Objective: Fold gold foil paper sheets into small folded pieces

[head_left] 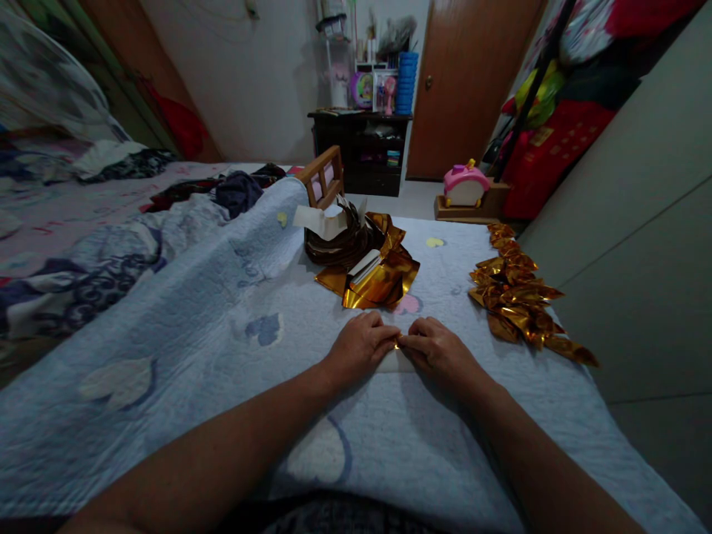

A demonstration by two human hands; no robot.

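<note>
My left hand [359,345] and my right hand [439,352] meet low over the bed, fingertips almost touching. Between them they pinch a small sheet of gold foil paper [397,362], its pale side showing below and a glint of gold at the fingers. The fingers cover most of it. Just beyond my hands lie loose gold foil sheets [383,285] with a white folded strip [364,267] on top. Behind these sits a dark, curled stack of paper [339,248]. Off to the right runs a heap of folded gold foil pieces [515,297] with pointed ends.
A pale blue quilt [222,400] with heart patterns covers the surface under my hands. A wooden rail [322,178] rises at its far edge. Rumpled bedding [111,245] lies left, a cabinet side [628,259] stands right. A pink toy [466,185] sits beyond the bed.
</note>
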